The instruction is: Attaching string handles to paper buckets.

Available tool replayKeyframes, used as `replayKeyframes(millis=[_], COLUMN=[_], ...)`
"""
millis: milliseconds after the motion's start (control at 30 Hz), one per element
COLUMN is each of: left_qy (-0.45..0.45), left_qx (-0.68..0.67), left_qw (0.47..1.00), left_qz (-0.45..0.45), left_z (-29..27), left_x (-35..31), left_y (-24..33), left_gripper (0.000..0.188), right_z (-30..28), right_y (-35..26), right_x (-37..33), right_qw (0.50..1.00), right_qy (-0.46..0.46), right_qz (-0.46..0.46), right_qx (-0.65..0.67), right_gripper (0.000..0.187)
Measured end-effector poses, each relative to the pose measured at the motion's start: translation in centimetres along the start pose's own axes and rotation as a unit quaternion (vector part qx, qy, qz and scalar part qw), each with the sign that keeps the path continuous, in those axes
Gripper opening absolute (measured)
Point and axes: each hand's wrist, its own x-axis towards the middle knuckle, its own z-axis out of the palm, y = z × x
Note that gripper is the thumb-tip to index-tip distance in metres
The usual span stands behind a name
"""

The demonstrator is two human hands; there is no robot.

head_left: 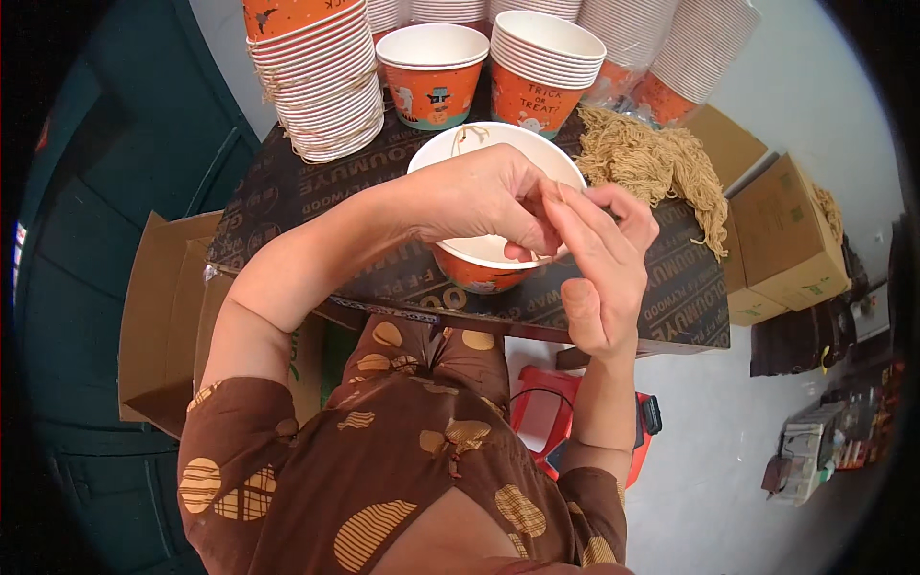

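A white-lined orange paper bucket [484,275] stands in front of me at the table's near edge. My left hand [498,196] reaches across its mouth, with thumb and fingers pinched together at the right rim; what they hold is hidden. My right hand [611,264] is just outside that rim. Its fingers stretch toward my left fingertips and meet them, while its thumb stands apart. A thin tan cord [470,137] loops over the bucket's far rim.
Behind the bucket stand a tall corded bucket stack [321,96], a single-looking bucket [433,81] and a shorter stack [541,77]. Tan cords [652,163] lie heaped at the right of the dark printed table [671,307]. Cardboard boxes [791,235] flank both sides; a red stool [546,412] is below.
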Motion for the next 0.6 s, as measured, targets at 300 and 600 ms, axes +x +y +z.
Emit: replayKeyframes(millis=[300, 600], left_qy=[0.053, 0.01], left_qx=[0.01, 0.013], left_qw=[0.998, 1.0], left_qz=[-0.029, -0.021], left_z=[0.4, -0.7], left_x=[0.1, -0.2], left_y=[0.0, -0.4], left_gripper=[0.004, 0.007], right_z=[-0.8, -0.4], right_y=[-0.2, 0.7], right_x=[2.7, -0.9], right_qw=[0.994, 0.986], right_qy=[-0.029, 0.092], right_qz=[-0.089, 0.133], right_qx=[-0.065, 0.03], right_gripper=[0.042, 0.006])
